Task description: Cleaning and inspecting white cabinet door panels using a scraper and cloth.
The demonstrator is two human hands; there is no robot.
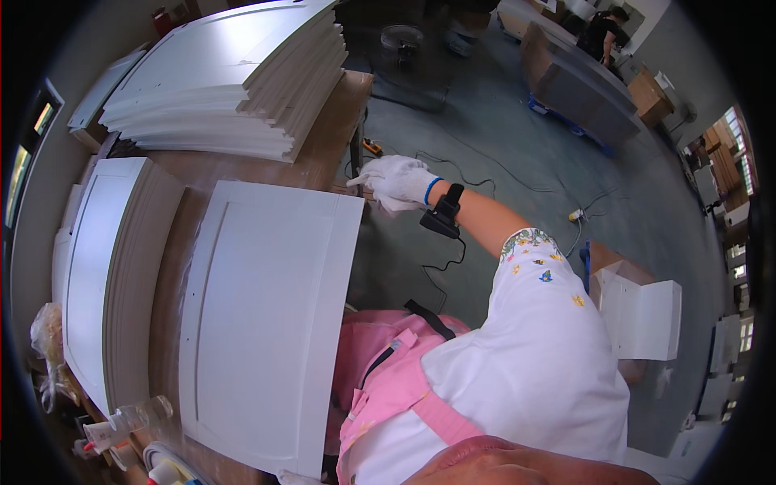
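My right hand, in a white glove with a blue cuff, is beyond the far right corner of a white panel. Its fingers are bent together, and what they hold, if anything, is hidden. The panel has a recessed centre and raised borders, and lies flat on a brown workbench to my left. At the lower edge a bit of white glove shows by the panel's near end, apparently my left hand; its fingers are out of sight.
A tall stack of white panels stands on the bench's far end, another stack at left. A clear plastic bottle lies near the bench's near left. Cables run over the floor. A person bends beside a long grey stack.
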